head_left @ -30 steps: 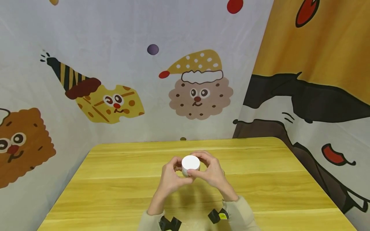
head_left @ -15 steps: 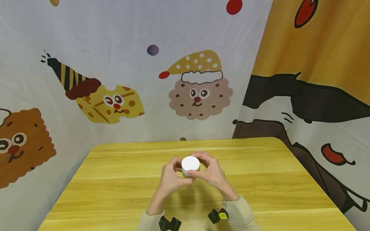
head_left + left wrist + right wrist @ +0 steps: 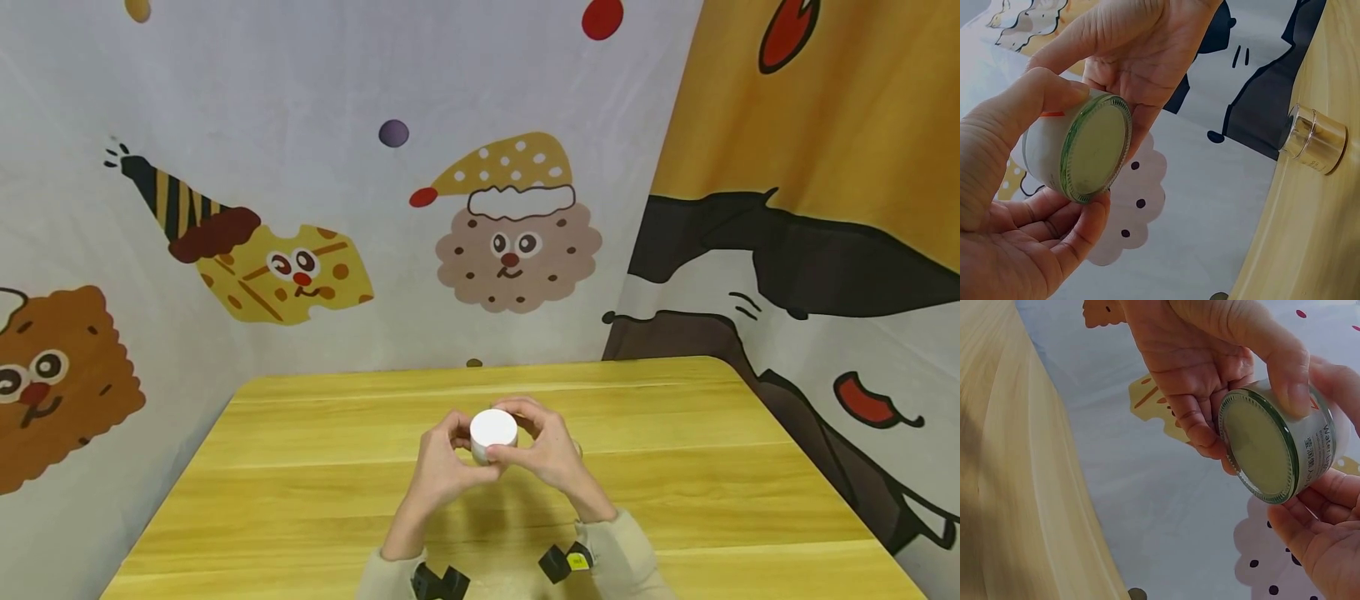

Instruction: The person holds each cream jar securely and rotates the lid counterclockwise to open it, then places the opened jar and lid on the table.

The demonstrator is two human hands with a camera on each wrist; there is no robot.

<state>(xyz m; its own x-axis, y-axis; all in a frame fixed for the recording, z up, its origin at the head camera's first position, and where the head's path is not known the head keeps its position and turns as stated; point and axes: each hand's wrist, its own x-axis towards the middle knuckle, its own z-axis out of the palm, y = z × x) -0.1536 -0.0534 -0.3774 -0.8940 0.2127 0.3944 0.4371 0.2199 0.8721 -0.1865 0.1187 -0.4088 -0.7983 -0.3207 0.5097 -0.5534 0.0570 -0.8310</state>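
Both hands hold a small round cream jar (image 3: pixel 493 432) above the table, its white lid facing up in the head view. My left hand (image 3: pixel 442 462) grips it from the left, thumb on the label in the left wrist view. My right hand (image 3: pixel 551 450) grips the lid area from the right, thumb at the near side. The jar's greenish glass base (image 3: pixel 1099 147) shows in the left wrist view. Printed lettering on the label (image 3: pixel 1316 440) shows in the right wrist view.
A shiny gold lidded jar (image 3: pixel 1315 139) stands on the wooden table (image 3: pixel 300 483); in the head view the right hand mostly hides it. Cloth with cartoon prints (image 3: pixel 315 108) hangs behind and beside the table.
The head view has shifted very slightly. Both hands keep their grip on the cream jar, with no clear turn of the lid visible.
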